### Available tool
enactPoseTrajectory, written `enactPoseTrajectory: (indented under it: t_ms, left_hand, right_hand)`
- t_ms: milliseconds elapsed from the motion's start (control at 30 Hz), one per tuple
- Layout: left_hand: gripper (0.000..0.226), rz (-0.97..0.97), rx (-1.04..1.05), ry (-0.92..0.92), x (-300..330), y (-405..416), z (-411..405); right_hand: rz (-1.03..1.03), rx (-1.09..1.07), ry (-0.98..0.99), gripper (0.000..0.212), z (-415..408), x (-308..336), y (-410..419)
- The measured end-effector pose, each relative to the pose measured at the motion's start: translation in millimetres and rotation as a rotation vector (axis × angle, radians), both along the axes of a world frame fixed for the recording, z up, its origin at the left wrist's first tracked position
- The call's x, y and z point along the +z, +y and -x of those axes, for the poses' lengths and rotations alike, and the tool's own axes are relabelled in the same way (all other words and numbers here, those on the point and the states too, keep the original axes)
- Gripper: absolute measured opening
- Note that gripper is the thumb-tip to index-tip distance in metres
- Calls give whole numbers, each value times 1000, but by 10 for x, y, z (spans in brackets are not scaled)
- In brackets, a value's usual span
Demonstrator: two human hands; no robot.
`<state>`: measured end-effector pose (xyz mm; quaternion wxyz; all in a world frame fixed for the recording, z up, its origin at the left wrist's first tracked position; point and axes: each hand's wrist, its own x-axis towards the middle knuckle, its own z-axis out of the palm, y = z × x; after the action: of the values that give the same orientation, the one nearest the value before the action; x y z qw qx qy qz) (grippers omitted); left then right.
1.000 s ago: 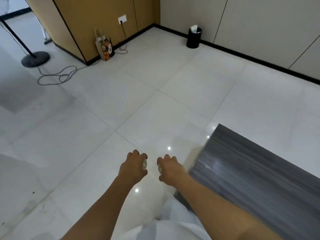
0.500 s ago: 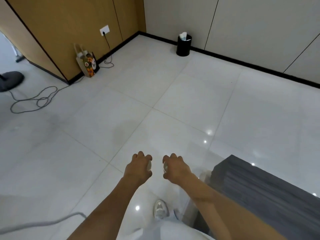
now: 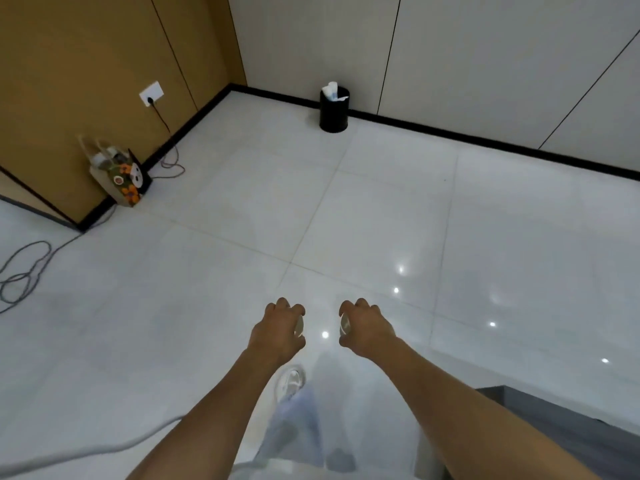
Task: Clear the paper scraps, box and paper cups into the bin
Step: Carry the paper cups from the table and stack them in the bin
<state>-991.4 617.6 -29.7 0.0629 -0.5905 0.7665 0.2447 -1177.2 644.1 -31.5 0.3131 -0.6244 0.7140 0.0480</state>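
Both hands are held out in front of the body, apart, with a strip of bare floor showing between them. The left hand [image 3: 277, 332] is curled around a paper cup [image 3: 298, 326], of which only a pale sliver shows at the thumb side; the right hand [image 3: 367, 329] is curled the same way around a second paper cup [image 3: 345, 323], again mostly hidden by the fingers.

From largest to smallest around them: the white tiled floor [image 3: 381, 209] fills most of the view. A tan wood wall [image 3: 86, 64] stands at the far left, meeting pale wall panels [image 3: 485, 57] at the corner. A dark grey table [image 3: 561, 431] corner juts in at lower right. A grey cable [image 3: 24, 271] loops on the floor at left. A printed paper bag [image 3: 124, 178] leans against the tan wall. The black bin [image 3: 334, 110] stands well ahead of the hands against the pale wall, with white paper scraps [image 3: 331, 90] sticking out of its top. A white shoe [image 3: 291, 381] shows below the left wrist. A wall socket [image 3: 151, 93] with a plug sits on the tan wall.
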Motion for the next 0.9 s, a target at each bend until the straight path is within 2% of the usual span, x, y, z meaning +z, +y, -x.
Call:
enactPoseTrajectory:
  t_ms: [200, 400, 633, 900]
  left_hand:
    - [44, -9, -97, -21, 79, -1610, -145]
    - [44, -16, -156, -17, 118, -2890, 118]
    - [47, 10, -196, -9, 37, -4723, 942]
    - [47, 28, -155, 18, 259, -6602, 1895]
  right_hand:
    - [34, -110, -48, 50, -156, 126, -1465]
    - [48, -174, -44, 48, 83, 129, -2606]
    - [56, -217, -38, 49, 859, -44, -4313]
    - [76, -212, -32, 52, 1743, 163, -6228]
